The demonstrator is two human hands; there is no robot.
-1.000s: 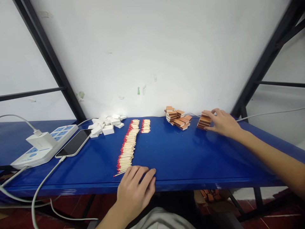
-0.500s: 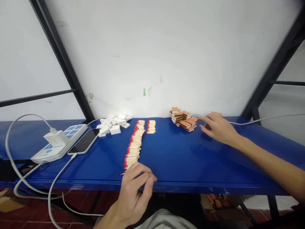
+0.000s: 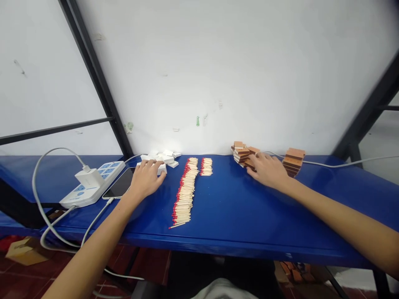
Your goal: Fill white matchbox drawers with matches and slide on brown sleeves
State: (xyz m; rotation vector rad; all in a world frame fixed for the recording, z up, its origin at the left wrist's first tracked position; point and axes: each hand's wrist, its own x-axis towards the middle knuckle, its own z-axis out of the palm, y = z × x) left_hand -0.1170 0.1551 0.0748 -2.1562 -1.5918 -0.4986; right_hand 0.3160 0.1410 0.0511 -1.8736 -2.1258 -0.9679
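Observation:
On the blue table [image 3: 237, 216] my left hand [image 3: 146, 179] reaches over the pile of white matchbox trays [image 3: 166, 158] at the back left, fingers curled on a tray. Over at the right, my right hand [image 3: 268, 170] lies on the loose heap of brown matchbox sleeves [image 3: 242, 152], its fingers bent over them. A neat stack of brown sleeves [image 3: 293, 161] stands just right of that hand. Between my hands runs a long row of red-tipped matches [image 3: 185, 194], with a short row of matches [image 3: 206, 166] beside its far end.
A white power strip [image 3: 93, 182] with a charger plugged in and a phone [image 3: 121, 187] lie at the left, white cables trailing over the table's front edge. A white cable [image 3: 343, 162] runs along the back right. Black frame bars slant against the white wall.
My left hand has left the near end of the match row and moved up to the white trays. My right hand has shifted left from the neat sleeve stack to the loose heap.

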